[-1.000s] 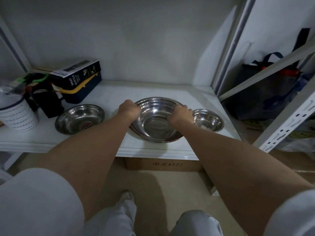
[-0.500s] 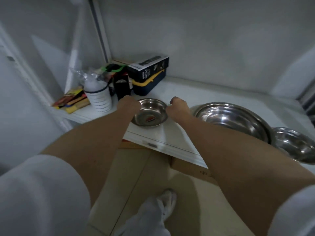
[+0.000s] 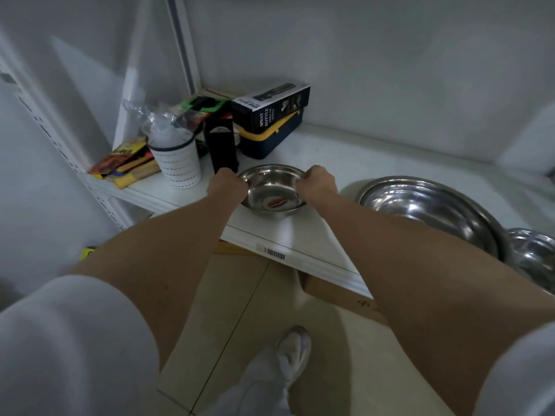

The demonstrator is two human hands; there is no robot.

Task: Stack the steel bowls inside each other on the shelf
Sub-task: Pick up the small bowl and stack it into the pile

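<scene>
A medium steel bowl [image 3: 272, 193] with a sticker inside sits near the front of the white shelf [image 3: 300, 235]. My left hand [image 3: 225, 184] grips its left rim and my right hand [image 3: 317, 182] grips its right rim. Whether the bowl rests on the shelf or is slightly raised, I cannot tell. To the right stands the large steel bowl [image 3: 426, 210], partly behind my right forearm. A small steel bowl [image 3: 533, 256] lies at the far right edge, touching the large one.
Left of the bowl stand a white striped cup [image 3: 177, 160] with a plastic bag, a black object [image 3: 222, 147], a spray bottle box [image 3: 270, 108] on a blue and yellow case, and snack packets [image 3: 127, 163]. A cardboard box [image 3: 336, 292] sits under the shelf.
Both hands left the large bowl, moved left and closed on the rims of the medium bowl. My view has turned left and come closer.
</scene>
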